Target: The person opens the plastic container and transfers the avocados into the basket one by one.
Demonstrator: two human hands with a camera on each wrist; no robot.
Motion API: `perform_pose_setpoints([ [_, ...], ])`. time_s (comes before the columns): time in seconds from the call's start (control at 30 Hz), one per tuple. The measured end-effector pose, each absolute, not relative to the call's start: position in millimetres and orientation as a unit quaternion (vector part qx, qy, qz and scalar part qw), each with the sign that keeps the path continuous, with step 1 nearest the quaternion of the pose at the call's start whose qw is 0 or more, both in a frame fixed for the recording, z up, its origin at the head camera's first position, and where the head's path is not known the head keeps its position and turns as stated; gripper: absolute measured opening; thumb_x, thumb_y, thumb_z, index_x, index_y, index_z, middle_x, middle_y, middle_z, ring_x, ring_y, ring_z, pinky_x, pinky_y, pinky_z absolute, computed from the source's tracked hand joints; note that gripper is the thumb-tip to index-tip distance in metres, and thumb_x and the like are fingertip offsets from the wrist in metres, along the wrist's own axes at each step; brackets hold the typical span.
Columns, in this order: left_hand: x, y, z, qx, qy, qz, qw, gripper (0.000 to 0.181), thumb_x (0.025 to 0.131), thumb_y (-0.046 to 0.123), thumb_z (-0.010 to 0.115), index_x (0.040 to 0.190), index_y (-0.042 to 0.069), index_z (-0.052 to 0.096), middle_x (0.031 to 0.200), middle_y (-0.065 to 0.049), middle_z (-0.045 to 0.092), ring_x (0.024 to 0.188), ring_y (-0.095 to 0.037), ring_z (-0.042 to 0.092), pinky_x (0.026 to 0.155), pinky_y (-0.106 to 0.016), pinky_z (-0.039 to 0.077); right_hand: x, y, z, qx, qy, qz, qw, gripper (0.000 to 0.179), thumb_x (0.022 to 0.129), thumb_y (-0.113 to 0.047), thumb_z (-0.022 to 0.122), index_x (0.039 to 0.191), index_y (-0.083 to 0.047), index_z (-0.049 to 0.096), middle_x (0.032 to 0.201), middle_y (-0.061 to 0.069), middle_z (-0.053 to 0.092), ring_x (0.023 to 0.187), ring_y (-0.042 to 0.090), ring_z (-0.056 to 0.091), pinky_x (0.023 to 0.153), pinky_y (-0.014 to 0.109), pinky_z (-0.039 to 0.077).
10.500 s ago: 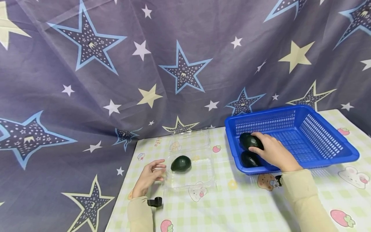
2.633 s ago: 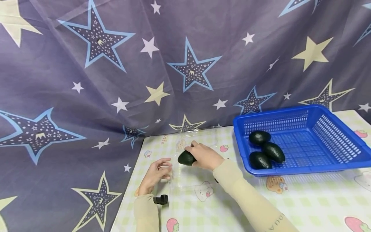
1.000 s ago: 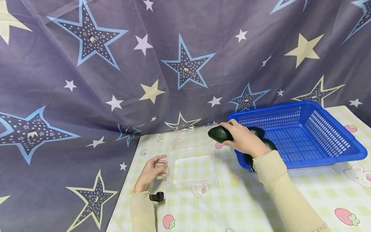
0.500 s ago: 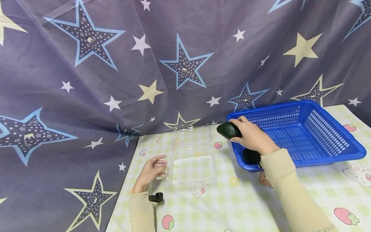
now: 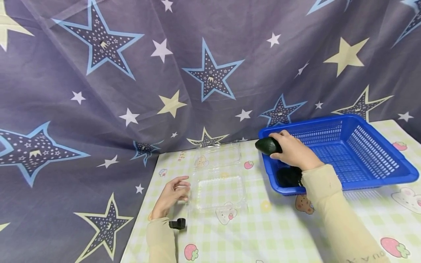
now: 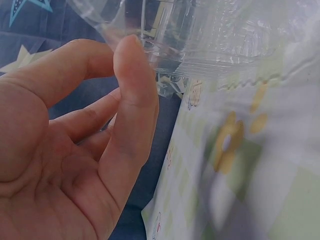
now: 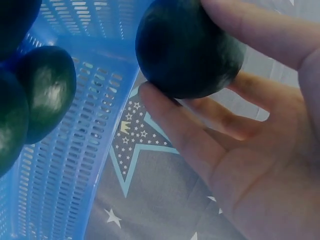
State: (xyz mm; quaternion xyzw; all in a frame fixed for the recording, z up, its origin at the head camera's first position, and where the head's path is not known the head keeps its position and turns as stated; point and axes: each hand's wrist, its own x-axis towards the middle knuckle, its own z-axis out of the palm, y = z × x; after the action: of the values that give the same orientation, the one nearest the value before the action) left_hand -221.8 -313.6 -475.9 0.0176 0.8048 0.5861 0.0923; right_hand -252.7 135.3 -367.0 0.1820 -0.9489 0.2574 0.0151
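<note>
My right hand [image 5: 292,151] grips a dark green avocado [image 5: 268,146] over the left side of a blue plastic basket [image 5: 361,182]. The right wrist view shows the held avocado [image 7: 185,50] between thumb and fingers, with other avocados [image 7: 50,90] in the basket. From the head, those avocados [image 5: 289,176] are partly hidden under my right hand. A clear plastic clamshell container [image 5: 220,193] lies with its lid [image 5: 218,155] folded back, no avocado in it. My left hand [image 5: 171,195] pinches the container's left edge; the left wrist view shows thumb and finger meeting at the clear rim [image 6: 165,55].
A checked tablecloth [image 5: 256,233] with cartoon prints covers the table. Behind it hangs a dark curtain [image 5: 230,36] with stars, close to the basket's back rim. A black strap device [image 5: 178,223] sits at my left wrist.
About ten seconds ago an avocado lay in the container. My right hand has since lifted it out and carried it right, over the basket. My left hand has stayed at the container's edge.
</note>
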Motion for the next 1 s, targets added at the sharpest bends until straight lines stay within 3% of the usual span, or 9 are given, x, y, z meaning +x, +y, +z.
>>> perform_pose_setpoints([
  [0.73, -222.1, -314.7, -475.5, -0.005, 0.8, 0.592, 0.097, 0.054, 0.094, 0.005, 0.066, 0.144, 0.0, 0.046, 0.127, -0.03, 0.055, 0.087, -0.023, 0.066, 0.068, -0.03, 0.061, -269.2, 145.3, -378.7, 0.123, -0.964, 0.231, -0.035, 0.072, 0.091, -0.026, 0.073, 0.141, 0.014, 0.04, 0.13, 0.038, 0.048, 0.107, 0.047, 0.055, 0.092, 0.063, 0.049],
  [1.0, -223.3, -311.2, -476.2, 0.007, 0.806, 0.583, 0.099, 0.057, 0.093, 0.007, 0.067, 0.145, -0.003, 0.045, 0.126, -0.031, 0.055, 0.083, -0.019, 0.066, 0.068, -0.03, 0.061, -270.6, 149.0, -387.1, 0.106, -0.971, 0.201, -0.079, 0.078, 0.091, -0.026, 0.073, 0.144, 0.017, 0.035, 0.14, 0.041, 0.041, 0.124, 0.054, 0.045, 0.104, 0.066, 0.04],
])
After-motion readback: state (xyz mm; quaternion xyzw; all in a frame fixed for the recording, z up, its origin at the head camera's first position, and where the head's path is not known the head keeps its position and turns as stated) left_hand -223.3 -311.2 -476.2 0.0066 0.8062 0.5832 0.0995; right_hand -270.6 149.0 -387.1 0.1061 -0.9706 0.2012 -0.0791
